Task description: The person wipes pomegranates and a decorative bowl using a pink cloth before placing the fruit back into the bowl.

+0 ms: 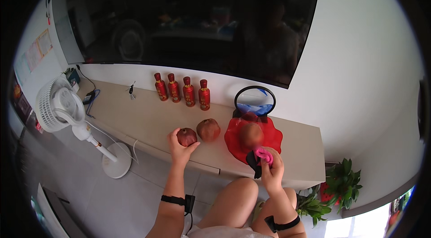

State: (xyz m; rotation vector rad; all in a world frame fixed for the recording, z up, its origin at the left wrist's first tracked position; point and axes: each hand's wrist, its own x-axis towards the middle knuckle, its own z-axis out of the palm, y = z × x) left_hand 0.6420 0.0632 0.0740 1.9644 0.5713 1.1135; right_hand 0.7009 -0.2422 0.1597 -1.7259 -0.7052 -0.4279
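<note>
My left hand point(181, 147) is closed around a dark red pomegranate point(187, 137) at the front of the long beige cabinet. Just right of it rests a second, paler pomegranate point(208, 130). My right hand point(273, 170) grips a folded pink and black cloth point(263, 156) over the near rim of a red scalloped dish point(274, 133). In that dish lies another round, reddish fruit point(251, 135), partly blurred. Whether the cloth touches the dish cannot be told.
Several red bottles point(188, 93) line the back of the cabinet point(299, 150). A round framed sand picture point(255, 101) stands behind the dish, below a wall television point(188, 19). Keys point(131, 90) and cables lie left. A white fan point(62, 103) stands left, potted plants point(343, 180) right.
</note>
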